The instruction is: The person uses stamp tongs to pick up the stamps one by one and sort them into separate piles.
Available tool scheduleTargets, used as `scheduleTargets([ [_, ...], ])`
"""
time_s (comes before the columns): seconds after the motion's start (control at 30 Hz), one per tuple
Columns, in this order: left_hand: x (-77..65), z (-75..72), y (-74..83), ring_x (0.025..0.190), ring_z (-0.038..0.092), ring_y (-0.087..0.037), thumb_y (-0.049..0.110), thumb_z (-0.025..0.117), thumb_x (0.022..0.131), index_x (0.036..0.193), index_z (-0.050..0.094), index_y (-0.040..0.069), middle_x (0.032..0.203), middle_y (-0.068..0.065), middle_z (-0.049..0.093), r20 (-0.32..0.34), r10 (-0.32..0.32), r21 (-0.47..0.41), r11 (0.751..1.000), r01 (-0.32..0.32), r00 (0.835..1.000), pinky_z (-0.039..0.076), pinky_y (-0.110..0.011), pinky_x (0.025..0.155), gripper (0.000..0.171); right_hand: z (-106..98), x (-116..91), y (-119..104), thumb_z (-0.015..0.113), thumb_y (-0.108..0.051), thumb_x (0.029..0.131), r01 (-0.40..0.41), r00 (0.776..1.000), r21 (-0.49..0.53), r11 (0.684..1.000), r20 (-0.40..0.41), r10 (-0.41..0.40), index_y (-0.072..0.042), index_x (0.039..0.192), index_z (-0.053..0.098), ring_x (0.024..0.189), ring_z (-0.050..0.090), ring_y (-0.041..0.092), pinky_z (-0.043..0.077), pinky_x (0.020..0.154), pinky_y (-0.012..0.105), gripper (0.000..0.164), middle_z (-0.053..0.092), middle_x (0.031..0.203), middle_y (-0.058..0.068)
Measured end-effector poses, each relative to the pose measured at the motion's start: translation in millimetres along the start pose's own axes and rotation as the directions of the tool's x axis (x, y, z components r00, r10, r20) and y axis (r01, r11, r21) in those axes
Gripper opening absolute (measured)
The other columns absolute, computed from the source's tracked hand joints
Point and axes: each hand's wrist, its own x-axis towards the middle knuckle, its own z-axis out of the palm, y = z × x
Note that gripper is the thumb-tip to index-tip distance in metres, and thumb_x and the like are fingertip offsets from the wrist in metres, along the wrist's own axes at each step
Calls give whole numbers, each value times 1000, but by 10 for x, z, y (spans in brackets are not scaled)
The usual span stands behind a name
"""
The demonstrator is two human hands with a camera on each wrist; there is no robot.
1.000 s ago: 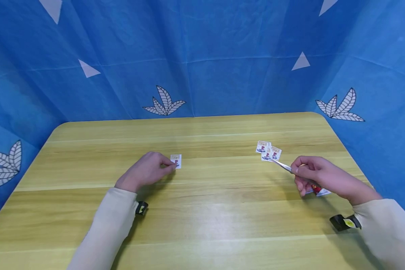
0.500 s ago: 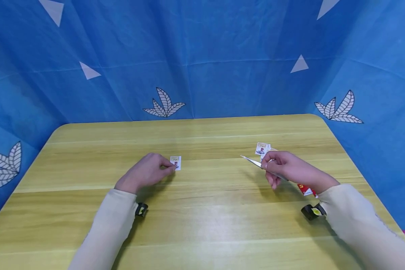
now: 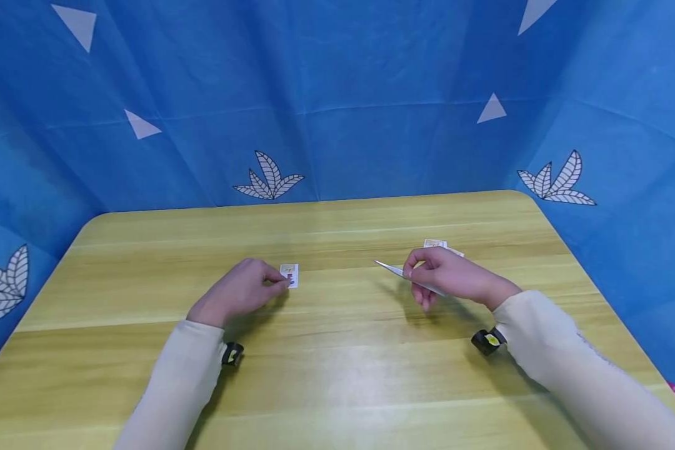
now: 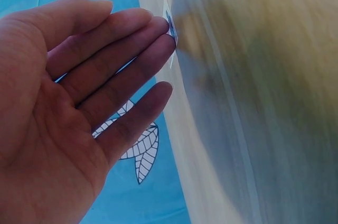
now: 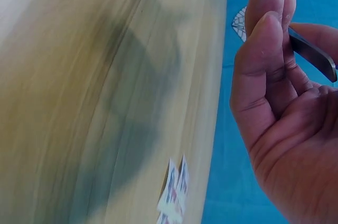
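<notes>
My left hand (image 3: 242,290) rests its fingertips at a small printed stamp (image 3: 290,270) lying on the table. In the left wrist view its fingers are nearly straight, the thumb stands apart, and the stamp (image 4: 171,26) shows edge-on at the fingertips. Farther right, my right hand (image 3: 444,275) pinches metal tweezers (image 3: 388,267), their tips pointing left towards that stamp, above the table. Whether anything sits between the tips is too small to tell. The tweezers' rear end (image 5: 316,56) sticks out behind the fingers in the right wrist view.
Several more stamps (image 5: 174,189) lie overlapping on the table, partly hidden behind the right hand in the head view. The wooden table (image 3: 326,375) meets a blue curtain (image 3: 371,137) with white leaf prints along its back and sides.
My right hand has moved left with the tweezers, away from the overlapping stamps. Red pieces near the right wrist are now hidden by the arm. The left hand has stayed at its stamp.
</notes>
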Motion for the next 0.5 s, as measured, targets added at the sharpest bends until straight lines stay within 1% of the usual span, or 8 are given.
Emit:
scheduleTargets([
  [0.13, -20, 3, -19, 47, 42, -13, 20, 64, 96, 111, 76, 8, 89, -4, 64, -6, 0, -4, 1000, -1, 1000, 33, -27, 45, 23, 64, 113, -41, 47, -13, 103, -7, 1000, -1, 1000, 15, 7, 10, 107, 49, 63, 65, 35, 54, 66, 48, 23, 64, 72, 18],
  [0.37, -26, -4, -13, 46, 41, -13, 21, 64, 96, 112, 76, 8, 85, -3, 64, -2, -1, 3, 1000, 1, 1000, 33, -27, 44, 23, 164, 306, -87, 48, -15, 103, -24, 999, -2, 1000, 26, 24, 9, 109, 52, 63, 66, 34, 54, 67, 45, 25, 64, 74, 17],
  [0.5, -24, -5, -4, 46, 41, -13, 22, 65, 96, 111, 76, 8, 87, -4, 65, -5, -2, 9, 1000, 2, 1000, 33, -27, 44, 23, 209, 409, -113, 48, -16, 104, -28, 999, -1, 1000, 40, 28, 8, 110, 53, 64, 66, 35, 54, 66, 46, 25, 65, 75, 17],
])
